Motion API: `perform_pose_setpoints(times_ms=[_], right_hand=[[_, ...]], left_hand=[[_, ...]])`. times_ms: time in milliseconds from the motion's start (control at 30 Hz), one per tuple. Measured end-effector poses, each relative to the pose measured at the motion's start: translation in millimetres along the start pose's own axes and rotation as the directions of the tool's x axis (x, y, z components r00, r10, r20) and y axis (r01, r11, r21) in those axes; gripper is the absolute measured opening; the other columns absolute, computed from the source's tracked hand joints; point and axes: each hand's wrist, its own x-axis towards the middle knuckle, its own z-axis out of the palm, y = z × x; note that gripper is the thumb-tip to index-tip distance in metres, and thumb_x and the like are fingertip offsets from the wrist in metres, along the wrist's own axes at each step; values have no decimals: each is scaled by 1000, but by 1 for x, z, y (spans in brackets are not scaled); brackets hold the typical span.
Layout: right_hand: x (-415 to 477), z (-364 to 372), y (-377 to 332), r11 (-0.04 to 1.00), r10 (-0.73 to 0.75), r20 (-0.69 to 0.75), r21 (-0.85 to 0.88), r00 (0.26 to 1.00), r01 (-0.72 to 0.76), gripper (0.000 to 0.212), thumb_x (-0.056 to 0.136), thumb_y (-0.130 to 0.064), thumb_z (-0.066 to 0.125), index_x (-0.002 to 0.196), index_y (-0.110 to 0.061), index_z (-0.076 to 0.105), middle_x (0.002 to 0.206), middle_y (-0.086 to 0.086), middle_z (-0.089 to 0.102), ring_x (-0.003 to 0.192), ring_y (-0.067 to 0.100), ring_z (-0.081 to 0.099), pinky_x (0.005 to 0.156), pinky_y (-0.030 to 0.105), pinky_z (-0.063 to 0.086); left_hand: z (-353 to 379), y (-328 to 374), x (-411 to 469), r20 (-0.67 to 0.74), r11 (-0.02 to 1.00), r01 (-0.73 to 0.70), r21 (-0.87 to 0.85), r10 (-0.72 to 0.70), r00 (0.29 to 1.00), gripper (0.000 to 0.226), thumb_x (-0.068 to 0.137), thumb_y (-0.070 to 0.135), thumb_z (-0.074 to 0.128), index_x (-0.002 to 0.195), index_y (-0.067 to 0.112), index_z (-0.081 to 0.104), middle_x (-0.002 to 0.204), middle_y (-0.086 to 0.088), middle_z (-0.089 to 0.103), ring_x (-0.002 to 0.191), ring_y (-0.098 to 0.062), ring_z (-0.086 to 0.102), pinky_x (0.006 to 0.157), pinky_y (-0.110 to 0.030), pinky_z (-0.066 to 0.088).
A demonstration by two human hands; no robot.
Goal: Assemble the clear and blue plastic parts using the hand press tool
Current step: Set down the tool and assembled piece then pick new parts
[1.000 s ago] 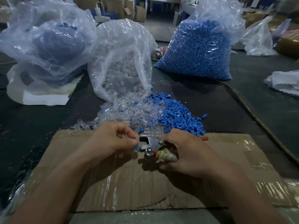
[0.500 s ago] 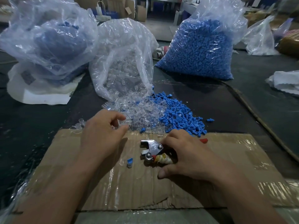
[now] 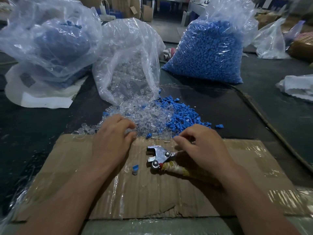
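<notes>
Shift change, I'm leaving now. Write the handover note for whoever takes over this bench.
Left hand: relaxed fingers on the clear parts pile, nothing seen in its grip.
Right hand: loosely curled at the blue parts pile's edge, nothing visible held.
Hand press tool: lies unheld on the cardboard, by the right hand.
Done: one blue-capped clear piece lies on the cardboard, left of the tool.
Left: pick a clear and a blue part, press them, repeat; both piles are large.
</notes>
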Motion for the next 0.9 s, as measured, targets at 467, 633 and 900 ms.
perform_pose_setpoints(times_ms=[467,633,900], right_hand=[[18,15,13,993,83,-8,-86,997,-83,28,84,-37,61,111,-29,60,91,-12,42,90,5,38,78,21,29],[20,18,12,993,77,10,-87,997,-76,14,83,-37,62,96,-30,59,88,-13,43,90,6,41,78,22,33],[19,19,14,992,25,-53,-124,998,-31,13,86,-34,58,96,-27,63,90,-12,50,90,6,44,81,21,31]], left_hand=[[-7,17,-6,21,835,116,-538,-124,992,32,87,5,58,108,29,62,83,10,56,73,6,52,64,-1,39],[-7,20,-9,140,656,235,-717,-195,971,27,78,2,67,86,28,61,80,1,66,74,-10,64,62,-19,52],[-9,21,-10,245,499,341,-796,-249,937,29,65,9,71,87,29,71,79,6,69,73,-17,66,71,-37,55]])
